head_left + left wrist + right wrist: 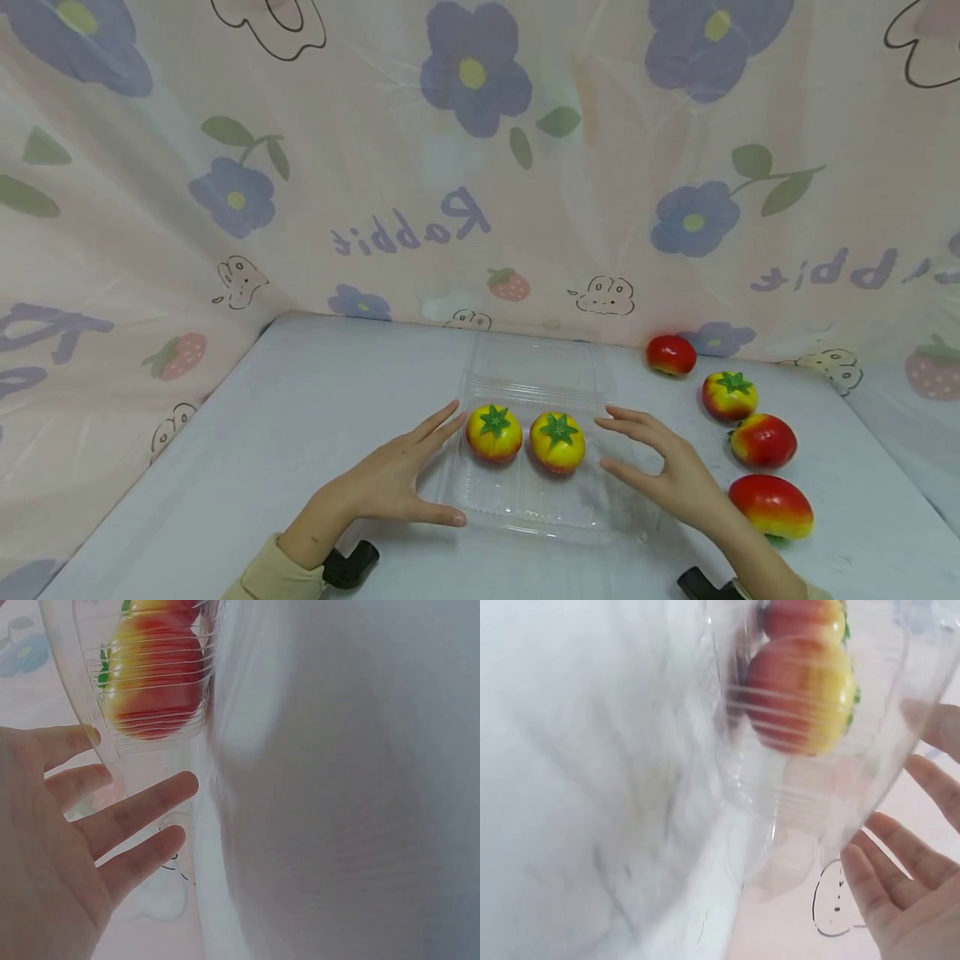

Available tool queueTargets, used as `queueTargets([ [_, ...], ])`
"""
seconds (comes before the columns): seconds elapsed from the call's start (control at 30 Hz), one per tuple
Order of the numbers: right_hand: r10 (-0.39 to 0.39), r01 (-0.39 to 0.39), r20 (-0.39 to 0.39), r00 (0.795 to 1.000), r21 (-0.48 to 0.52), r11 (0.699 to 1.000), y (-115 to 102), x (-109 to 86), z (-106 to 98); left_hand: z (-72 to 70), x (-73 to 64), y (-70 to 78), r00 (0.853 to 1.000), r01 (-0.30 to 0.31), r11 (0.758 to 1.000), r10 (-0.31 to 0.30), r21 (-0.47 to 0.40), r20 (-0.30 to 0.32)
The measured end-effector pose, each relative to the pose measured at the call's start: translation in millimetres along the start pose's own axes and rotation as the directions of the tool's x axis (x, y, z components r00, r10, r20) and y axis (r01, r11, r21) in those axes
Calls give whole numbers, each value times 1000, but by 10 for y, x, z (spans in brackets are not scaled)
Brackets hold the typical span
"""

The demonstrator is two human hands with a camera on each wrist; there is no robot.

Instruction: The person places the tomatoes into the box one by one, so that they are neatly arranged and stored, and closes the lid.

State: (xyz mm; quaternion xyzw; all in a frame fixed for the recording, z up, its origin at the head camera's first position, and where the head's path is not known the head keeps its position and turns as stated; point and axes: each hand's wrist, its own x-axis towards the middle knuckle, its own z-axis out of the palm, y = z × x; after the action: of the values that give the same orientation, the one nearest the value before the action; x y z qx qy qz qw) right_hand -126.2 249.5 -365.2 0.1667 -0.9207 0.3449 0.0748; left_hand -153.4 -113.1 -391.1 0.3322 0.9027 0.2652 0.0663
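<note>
A clear plastic clamshell box (525, 504) lies with its lid (536, 367) folded back, away from the person. Inside sit two round yellow-and-red toy fruits with green star-shaped tops, a left one (493, 433) and a right one (557, 443). My left hand (393, 475) is at the box's left side, fingers extended and thumb spread toward the near edge. On the opposite side, my right hand (663, 467) has its fingers spread beside the right wall. In the wrist views, the ribbed wall (157, 682) shows the fruit through it, and fingertips (881, 821) overlap the rim.
Several more toy fruits stand on the white table (322, 375) at the right: a red one (671, 355) at the back, a yellow-topped one (730, 396), another red one (763, 441), and a larger red-and-yellow one (772, 505) near the right forearm. A patterned curtain (375, 167) hangs behind.
</note>
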Motion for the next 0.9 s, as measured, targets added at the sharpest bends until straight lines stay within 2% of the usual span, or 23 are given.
queueTargets([
  [0.2,25,-26,-33,999,-24,999,60,-58,-90,1,10,-2,1000,-2,1000,2,-5,5],
  [0.47,109,-110,-15,994,-31,993,139,-123,-172,-7,6,3,1000,-2,1000,2,-8,7],
  [0.7,167,-167,-15,986,-75,983,216,-194,-270,-2,11,0,1000,0,1000,0,-7,11],
  [0.9,191,-194,-35,981,-93,977,308,-269,-331,0,8,-6,1000,-1,1000,1,-2,9],
])
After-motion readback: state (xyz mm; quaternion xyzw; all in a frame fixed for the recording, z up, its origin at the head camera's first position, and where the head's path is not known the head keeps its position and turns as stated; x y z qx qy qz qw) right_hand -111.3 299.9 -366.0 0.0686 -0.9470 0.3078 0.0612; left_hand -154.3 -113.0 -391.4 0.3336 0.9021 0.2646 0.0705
